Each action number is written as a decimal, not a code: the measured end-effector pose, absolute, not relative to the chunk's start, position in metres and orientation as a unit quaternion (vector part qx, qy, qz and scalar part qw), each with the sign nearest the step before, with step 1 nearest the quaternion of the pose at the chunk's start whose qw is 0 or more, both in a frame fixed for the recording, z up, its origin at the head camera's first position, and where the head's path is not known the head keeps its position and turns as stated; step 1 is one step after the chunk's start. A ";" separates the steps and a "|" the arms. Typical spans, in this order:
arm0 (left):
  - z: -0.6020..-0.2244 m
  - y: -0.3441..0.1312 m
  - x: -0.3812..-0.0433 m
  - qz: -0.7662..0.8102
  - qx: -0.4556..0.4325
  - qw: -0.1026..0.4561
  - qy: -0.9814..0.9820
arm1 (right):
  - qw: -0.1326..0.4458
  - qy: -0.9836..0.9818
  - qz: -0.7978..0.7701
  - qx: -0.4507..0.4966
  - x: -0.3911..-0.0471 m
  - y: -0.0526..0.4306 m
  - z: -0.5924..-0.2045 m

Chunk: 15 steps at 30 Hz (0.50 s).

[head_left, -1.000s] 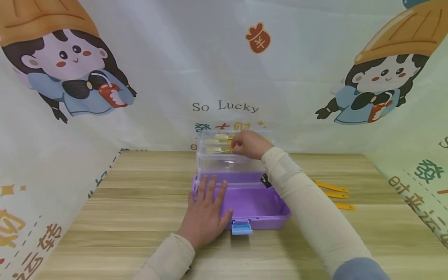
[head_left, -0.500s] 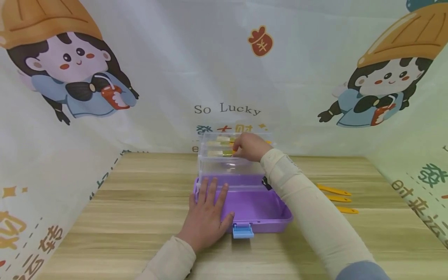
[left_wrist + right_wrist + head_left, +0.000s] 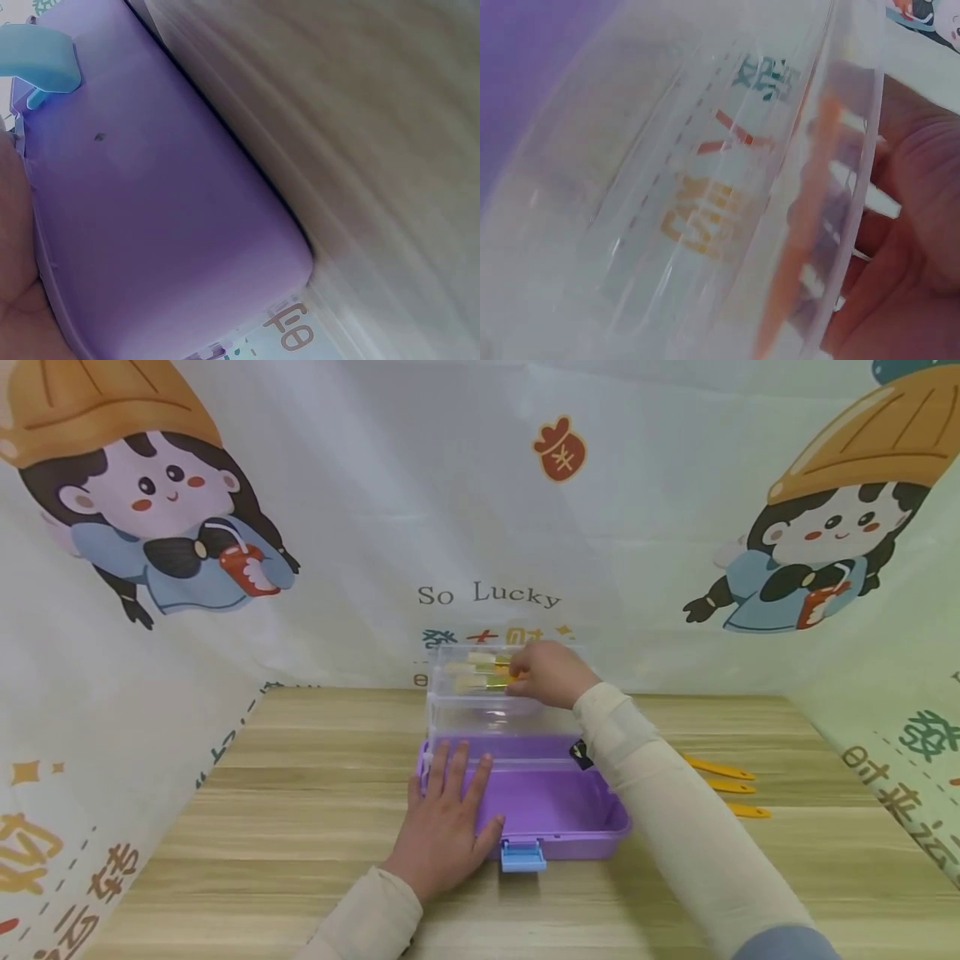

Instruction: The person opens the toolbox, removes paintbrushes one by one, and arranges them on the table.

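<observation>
A purple box (image 3: 540, 797) with a blue latch (image 3: 522, 856) stands opened on the table. Along its back is a clear plastic tray (image 3: 457, 717), in which several flat paintbrushes lie side by side, pale bristles to the left. My right hand (image 3: 555, 674) pinches the nearest paintbrush (image 3: 480, 682) by its yellow-orange handle, mostly hidden behind the fingers. In the right wrist view, an orange handle (image 3: 802, 217) shows through the clear plastic beside the curled fingers. My left hand (image 3: 446, 835) rests with straight, spread fingers over the box's left side; its palm edge touches the rim in the left wrist view.
Yellow handles (image 3: 731, 786) lie on the wooden table (image 3: 315, 793) right of the box, partly hidden by my right forearm. A small black tag (image 3: 581, 754) shows at the box's back right. A printed cloth (image 3: 360, 527) rises behind and beside the table.
My right hand has shifted slightly to the right, and the nearest paintbrush has slid right with it. The left hand keeps its place on the box. The head view has tilted a little.
</observation>
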<state>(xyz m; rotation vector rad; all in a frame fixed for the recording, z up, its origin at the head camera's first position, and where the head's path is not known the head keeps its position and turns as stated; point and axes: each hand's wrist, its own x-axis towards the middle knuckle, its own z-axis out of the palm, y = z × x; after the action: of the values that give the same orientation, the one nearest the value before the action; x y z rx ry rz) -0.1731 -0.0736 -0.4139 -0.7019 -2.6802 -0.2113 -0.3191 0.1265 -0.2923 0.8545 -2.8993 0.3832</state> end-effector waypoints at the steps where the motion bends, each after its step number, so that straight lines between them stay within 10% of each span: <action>1: -0.414 -0.073 -0.173 -0.076 -0.248 0.180 -0.949 | 0.051 -0.950 0.133 0.278 -0.318 0.129 -0.291; 15: -0.414 -0.073 -0.173 -0.066 -0.247 0.179 -0.950 | 0.100 -0.918 0.267 0.277 -0.294 0.157 -0.283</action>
<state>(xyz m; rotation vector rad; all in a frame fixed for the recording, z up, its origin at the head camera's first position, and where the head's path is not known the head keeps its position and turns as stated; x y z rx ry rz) -0.1731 -0.0728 -0.4138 -0.6972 -2.6861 -0.1876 -0.2944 0.1570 -0.2827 0.8188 -2.7130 0.7899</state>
